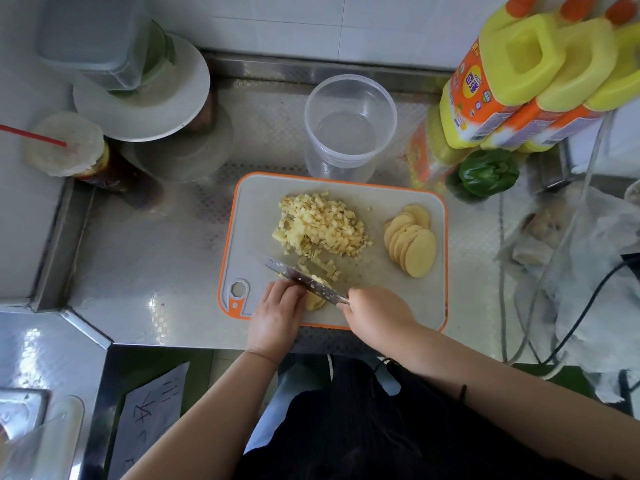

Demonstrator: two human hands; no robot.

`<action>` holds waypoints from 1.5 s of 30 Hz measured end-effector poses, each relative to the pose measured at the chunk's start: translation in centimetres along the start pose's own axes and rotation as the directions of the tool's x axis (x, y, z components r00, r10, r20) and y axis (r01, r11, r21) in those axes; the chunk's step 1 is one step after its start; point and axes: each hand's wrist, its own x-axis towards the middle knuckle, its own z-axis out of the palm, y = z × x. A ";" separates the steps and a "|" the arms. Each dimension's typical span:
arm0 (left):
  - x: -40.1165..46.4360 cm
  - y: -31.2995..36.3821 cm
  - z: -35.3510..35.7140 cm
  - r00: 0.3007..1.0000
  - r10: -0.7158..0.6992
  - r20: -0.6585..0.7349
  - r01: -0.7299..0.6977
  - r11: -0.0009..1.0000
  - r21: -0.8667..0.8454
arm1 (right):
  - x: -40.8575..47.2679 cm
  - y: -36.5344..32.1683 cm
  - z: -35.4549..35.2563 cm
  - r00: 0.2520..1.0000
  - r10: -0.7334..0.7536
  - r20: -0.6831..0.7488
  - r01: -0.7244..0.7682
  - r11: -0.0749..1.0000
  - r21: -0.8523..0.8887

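A grey cutting board with an orange rim [408, 306] lies on the steel counter. A heap of diced potato [320, 225] covers its middle, and a fanned row of potato slices [412, 242] lies on its right side. My right hand [375, 315] grips the handle of a knife [304, 280] whose blade slants across the board's near part, with potato bits stuck to it. My left hand [278, 311], fingers curled, holds down a small potato piece [316, 302] right beside the blade.
An empty clear plastic tub [349, 129] stands just behind the board. Yellow bottles [512, 81] and a green pepper [488, 173] crowd the back right, with bags and cables at the right. Plates, containers and a lidded cup with a red straw [65, 147] sit at the back left.
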 end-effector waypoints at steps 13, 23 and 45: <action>0.0 0.1 0.4 0.999 -0.027 -0.023 0.026 0.998 -0.059 | 1.8 -0.5 2.0 0.997 0.060 0.056 -0.060 0.998 0.005; -0.1 0.3 0.3 0.999 -0.047 -0.018 0.046 0.999 -0.028 | 2.8 0.6 0.0 0.979 0.115 0.170 -0.158 0.951 0.264; -0.8 0.2 0.3 0.999 0.005 -0.037 -0.006 0.999 -0.038 | 0.4 -1.1 1.9 1.000 0.015 0.000 -0.015 0.999 -0.049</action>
